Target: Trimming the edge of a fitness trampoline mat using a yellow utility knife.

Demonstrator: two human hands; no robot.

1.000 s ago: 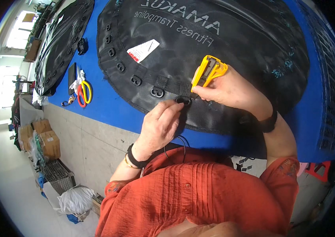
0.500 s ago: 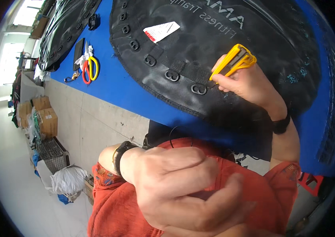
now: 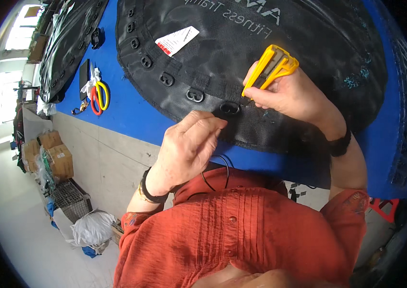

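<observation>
The left hand (image 3: 184, 151), in the head view, is at the near edge of the black mat (image 3: 222, 57), its fingers curled and thumb and forefinger drawn close together; I cannot tell whether anything is pinched between them, or whether the fingertips touch the mat. The right hand (image 3: 290, 96) is over the mat's near part, closed round a yellow handheld tool (image 3: 268, 69) (its grey inner part shows along the top) whose lower tip points down at a strip of webbing on the mat.

The mat lies spread on a blue table (image 3: 112, 72). Black plastic loops (image 3: 195, 94) line its left and near edge, one just beyond the left hand's fingertips. Toward the mat's left side lies a white label (image 3: 177, 40); teal threads (image 3: 352, 82) gather near its right edge. Left of the mat, well apart from it, are scissors (image 3: 100, 96) with red and yellow handles, and farther left a second black sheet (image 3: 66, 43). A clear plastic strip (image 3: 405, 105) lies to the mat's right.
</observation>
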